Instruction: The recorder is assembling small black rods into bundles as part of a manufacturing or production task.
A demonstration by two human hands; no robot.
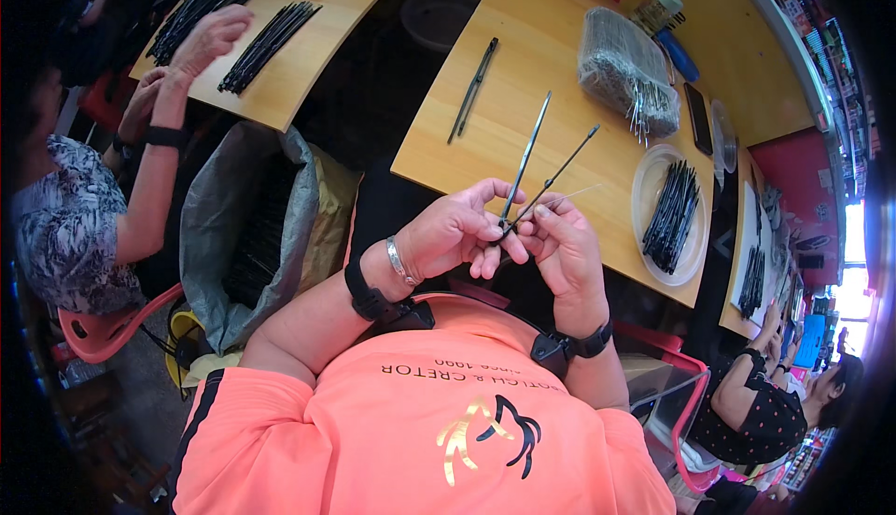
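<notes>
In front of my chest, my two hands meet over a pair of thin black rods. My left hand (453, 235) pinches one straight, shiny rod (530, 148) near its lower end; the rod points up and away. My right hand (567, 249) is closed on a second rod (571, 156), which has a small joint partway along and slants up to the right. A fine pale wire (577, 192) sticks out beside the right fingers. The rods cross between my fingertips, where the fingers partly hide how they connect.
On the wooden table (509, 76) lie another black rod (474, 90), a plastic bag of wire pieces (625, 71), a phone (697, 118) and a round tray (647, 179) of black rods (672, 216). At left stands a grey sack (245, 235) of rods. Other people sit on both sides.
</notes>
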